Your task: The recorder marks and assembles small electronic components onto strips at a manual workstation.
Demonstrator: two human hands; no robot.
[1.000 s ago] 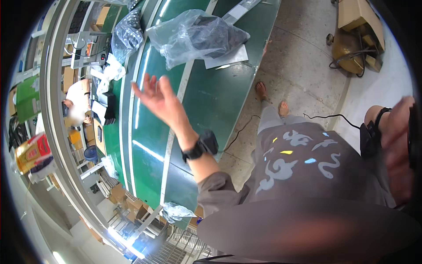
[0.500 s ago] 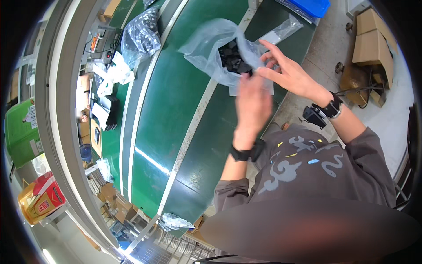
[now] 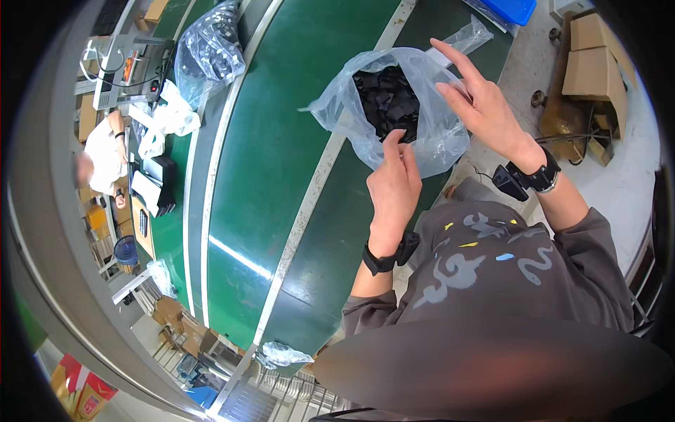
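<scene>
One clear plastic bag (image 3: pixel 430 144) of small black pieces (image 3: pixel 390 102) sits open-mouthed on the green bench (image 3: pixel 260 176), between my hands. My right hand (image 3: pixel 486 112) is unclenched, fingers spread beside its rim; my left hand (image 3: pixel 395 193) curls at the near lip, though I can't tell whether it pinches film. I judge the film soft and slippery, the load loose and weighty: best gripped by bunched rim, supported underneath.

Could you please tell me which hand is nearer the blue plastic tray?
Right. The right hand is below the tray in the picture; the left hand is farther off, lower left, at the translucent plastic bag.
</scene>
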